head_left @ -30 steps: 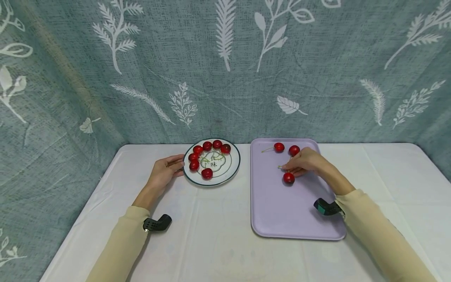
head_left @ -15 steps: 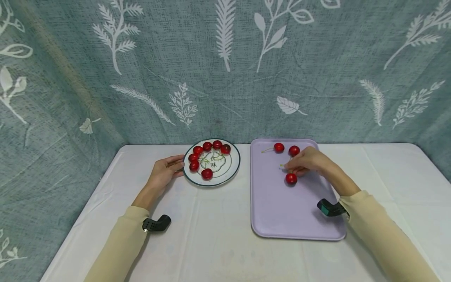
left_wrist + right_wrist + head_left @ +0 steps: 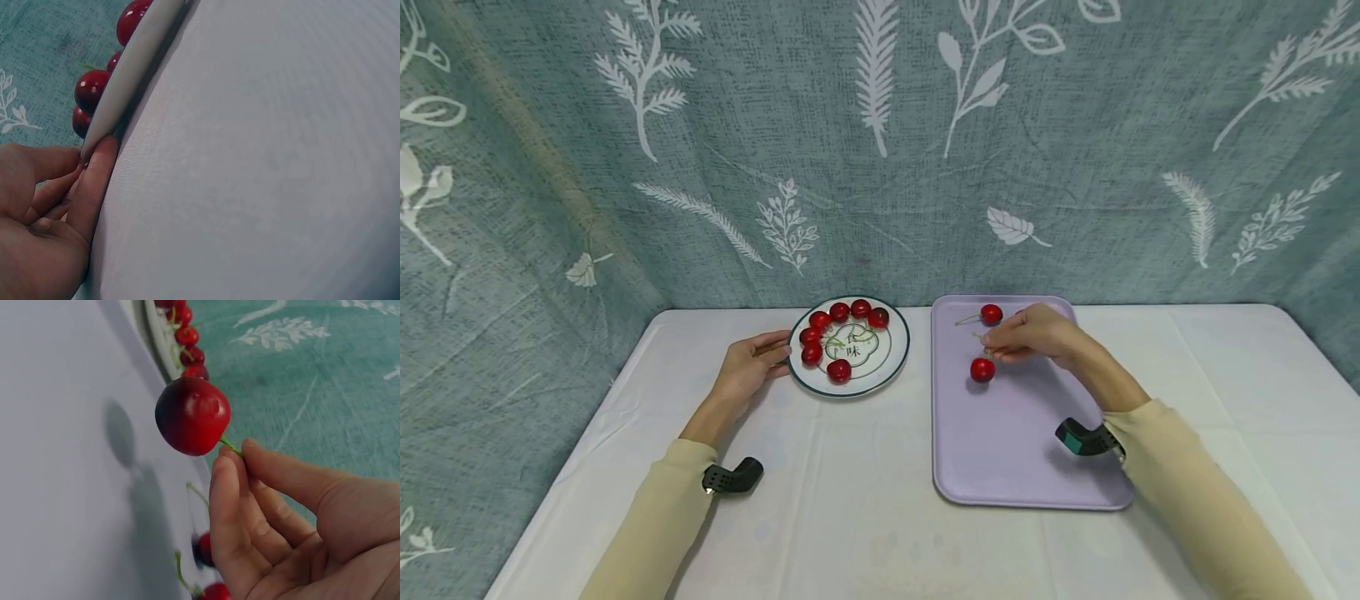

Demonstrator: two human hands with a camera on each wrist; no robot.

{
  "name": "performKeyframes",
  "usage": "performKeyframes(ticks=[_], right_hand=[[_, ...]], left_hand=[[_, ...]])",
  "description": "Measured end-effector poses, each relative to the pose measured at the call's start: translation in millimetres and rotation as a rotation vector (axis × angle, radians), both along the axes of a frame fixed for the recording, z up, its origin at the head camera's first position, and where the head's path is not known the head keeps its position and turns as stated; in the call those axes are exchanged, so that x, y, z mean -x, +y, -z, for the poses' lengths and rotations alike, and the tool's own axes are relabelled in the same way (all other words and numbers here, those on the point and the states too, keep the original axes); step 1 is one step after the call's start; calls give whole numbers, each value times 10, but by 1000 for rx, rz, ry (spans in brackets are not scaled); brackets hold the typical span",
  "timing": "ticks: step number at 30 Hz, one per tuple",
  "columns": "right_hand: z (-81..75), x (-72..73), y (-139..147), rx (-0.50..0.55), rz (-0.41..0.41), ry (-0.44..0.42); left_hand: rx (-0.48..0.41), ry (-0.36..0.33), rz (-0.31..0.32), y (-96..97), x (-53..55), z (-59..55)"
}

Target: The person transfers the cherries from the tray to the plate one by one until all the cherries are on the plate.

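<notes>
In the head view my right hand [image 3: 1033,333] pinches a red cherry [image 3: 982,370] by its green stem over the lilac tray [image 3: 1022,450]. The right wrist view shows this cherry [image 3: 193,416] hanging clear of the tray, its shadow beside it, with the stem between thumb and fingertips. My left hand [image 3: 748,365] holds the left rim of a white, blue-edged plate [image 3: 880,367]. In the left wrist view the plate's rim [image 3: 122,87] lies between the thumb and fingers. Several cherries [image 3: 839,371] with stems lie on the plate.
Another stemmed cherry [image 3: 991,314] lies near the tray's far edge; one beside it is mostly hidden by the right hand. A white cloth [image 3: 850,500] covers the table. Behind it hangs a green leaf-patterned curtain [image 3: 850,217].
My right hand has lifted the cherry off the tray and carried it left, toward the plate. The left hand has stayed at the plate's rim.
</notes>
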State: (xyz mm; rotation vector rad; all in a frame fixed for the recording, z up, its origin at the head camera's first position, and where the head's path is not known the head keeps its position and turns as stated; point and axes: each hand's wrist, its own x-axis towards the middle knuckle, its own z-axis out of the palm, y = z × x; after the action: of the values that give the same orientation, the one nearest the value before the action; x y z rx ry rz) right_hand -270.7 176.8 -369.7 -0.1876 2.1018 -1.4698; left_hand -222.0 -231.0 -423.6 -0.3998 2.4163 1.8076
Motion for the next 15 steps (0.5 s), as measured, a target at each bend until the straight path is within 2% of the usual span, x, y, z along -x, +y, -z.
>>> performKeyframes(ticks=[4,10,15], right_hand=[[38,11,-136,81,6,-24],[38,17,-349,133,68,-61],[66,24,-534,149,82,-49]], left_hand=[[2,-2,3,-5,-6,-3],[-9,4,11,-13,-2,11],[-1,11,12,-10,3,13]])
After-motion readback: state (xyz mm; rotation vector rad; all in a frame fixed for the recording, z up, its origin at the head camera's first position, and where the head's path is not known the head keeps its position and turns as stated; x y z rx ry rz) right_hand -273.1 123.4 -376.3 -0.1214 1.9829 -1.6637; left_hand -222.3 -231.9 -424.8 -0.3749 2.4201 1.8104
